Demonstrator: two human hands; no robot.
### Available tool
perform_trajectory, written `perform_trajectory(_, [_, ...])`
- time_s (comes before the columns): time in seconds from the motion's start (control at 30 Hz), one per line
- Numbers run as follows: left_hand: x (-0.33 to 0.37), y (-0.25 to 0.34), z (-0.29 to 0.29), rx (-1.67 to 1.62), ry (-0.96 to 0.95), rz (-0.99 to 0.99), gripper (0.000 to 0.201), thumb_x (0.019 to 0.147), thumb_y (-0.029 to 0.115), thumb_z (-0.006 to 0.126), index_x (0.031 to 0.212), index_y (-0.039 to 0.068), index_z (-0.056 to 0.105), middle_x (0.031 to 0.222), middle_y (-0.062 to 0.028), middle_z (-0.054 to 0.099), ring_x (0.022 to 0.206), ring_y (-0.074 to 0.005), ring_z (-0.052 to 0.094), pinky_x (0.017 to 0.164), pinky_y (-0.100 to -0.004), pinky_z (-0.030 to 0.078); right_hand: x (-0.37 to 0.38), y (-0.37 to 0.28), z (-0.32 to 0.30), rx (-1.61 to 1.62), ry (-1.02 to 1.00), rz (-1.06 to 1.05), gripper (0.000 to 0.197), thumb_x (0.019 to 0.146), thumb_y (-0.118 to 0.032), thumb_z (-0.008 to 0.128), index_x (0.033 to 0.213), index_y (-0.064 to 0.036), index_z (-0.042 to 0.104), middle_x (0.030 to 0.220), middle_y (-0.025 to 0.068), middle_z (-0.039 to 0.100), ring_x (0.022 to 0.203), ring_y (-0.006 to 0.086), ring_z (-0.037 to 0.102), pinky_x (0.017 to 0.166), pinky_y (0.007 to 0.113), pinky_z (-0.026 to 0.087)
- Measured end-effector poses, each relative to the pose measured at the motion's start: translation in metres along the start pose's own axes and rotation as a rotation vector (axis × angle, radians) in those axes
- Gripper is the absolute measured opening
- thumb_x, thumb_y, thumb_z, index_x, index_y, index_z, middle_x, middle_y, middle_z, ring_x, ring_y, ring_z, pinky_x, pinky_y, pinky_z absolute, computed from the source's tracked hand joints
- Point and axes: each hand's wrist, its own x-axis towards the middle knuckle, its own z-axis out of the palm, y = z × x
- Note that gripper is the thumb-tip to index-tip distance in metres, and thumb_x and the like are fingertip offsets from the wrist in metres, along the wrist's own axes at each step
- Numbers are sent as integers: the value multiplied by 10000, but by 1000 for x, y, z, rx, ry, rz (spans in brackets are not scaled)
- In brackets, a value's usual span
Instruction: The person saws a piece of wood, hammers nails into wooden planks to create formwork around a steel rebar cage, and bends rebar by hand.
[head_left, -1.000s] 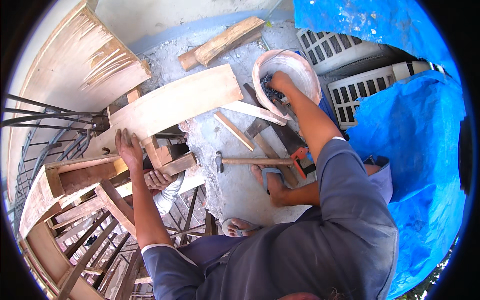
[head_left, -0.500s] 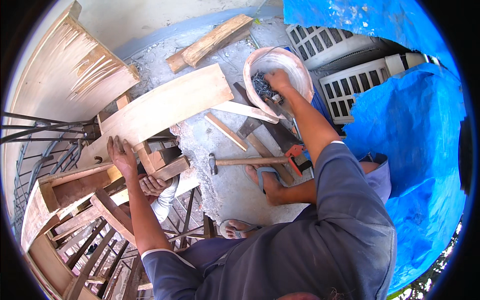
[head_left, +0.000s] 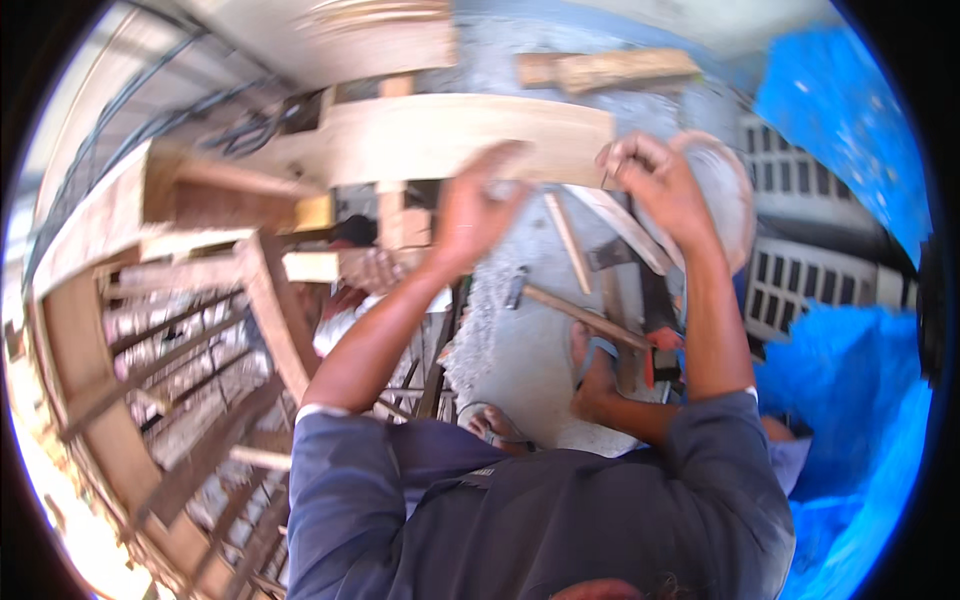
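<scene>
My left hand [head_left: 482, 208] is raised over the near edge of a long pale plywood board [head_left: 420, 138], its fingers apart and smeared by motion. I cannot tell whether it touches the board. At the board's right end is my right hand [head_left: 660, 185], fingers curled and thumb pinched in. Whatever they hold is too small to make out. Partly behind my right hand and forearm stands a whitish bucket [head_left: 735, 185]; its contents are hidden. A co-worker's hand [head_left: 375, 270] rests on a wooden block below the board.
On the concrete floor lie a hammer [head_left: 580, 312], a saw with a red-orange handle [head_left: 662, 342] and thin wood strips [head_left: 568, 240]. Timber pieces [head_left: 625, 70] lie at the back. Left is wooden formwork [head_left: 275, 310] with open gaps. Blue tarpaulin [head_left: 850, 380] and pale grilles [head_left: 795, 175] border the right.
My right hand has come out of the bucket to the board's right end. My left hand has lifted off the board's left part and moved right. The view has turned.
</scene>
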Motion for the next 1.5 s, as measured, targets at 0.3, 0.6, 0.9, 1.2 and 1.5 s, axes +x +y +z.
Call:
perform_trajectory(0.3, [-57, -11, -5, -754, -151, -615, 268, 980, 60, 648, 1216, -66, 673, 1128, -95, 723, 1023, -124, 666, 892, -274, 560, -27, 50, 121, -3, 99, 118, 110, 910, -88, 683, 922, 9, 633, 846, 52, 632, 768, 124, 575, 699, 299, 488])
perform_trajectory(0.6, [-76, -55, -29, -408, -13, -444, 56, 945, 13, 706, 991, 39, 724, 944, -25, 735, 884, -102, 662, 810, -278, 560, -47, 79, 139, -124, -74, 106, 292, 894, -213, 771, 1022, 13, 637, 1018, 111, 639, 861, 218, 636, 756, 351, 524])
perform_trajectory(0.9, [-10, -140, -106, -223, 554, -347, 192, 981, 124, 705, 1096, -30, 723, 984, -45, 730, 902, -90, 633, 816, -245, 499, -146, 130, 75, -963, -579, 152, 414, 808, -281, 807, 1060, -12, 618, 1088, 197, 626, 1021, 395, 660, 878, 488, 540])
perform_trajectory(1.2, [-14, -163, -92, 37, 457, -212, 228, 959, 136, 719, 1115, -27, 753, 1112, -138, 759, 955, -150, 693, 845, -292, 546, -114, 106, 71, -367, -506, 612, 245, 922, -225, 659, 1021, -9, 598, 817, 131, 600, 794, 261, 661, 686, 392, 509])
perform_trajectory(1.5, [-7, -154, -92, 320, 469, -150, 227, 934, 155, 739, 1100, 2, 766, 1023, -140, 779, 935, -189, 738, 858, -312, 559, -59, 16, 117, 122, -299, 364, 302, 1026, -269, 607, 1225, -49, 551, 706, 39, 542, 600, 166, 524, 582, 335, 435])
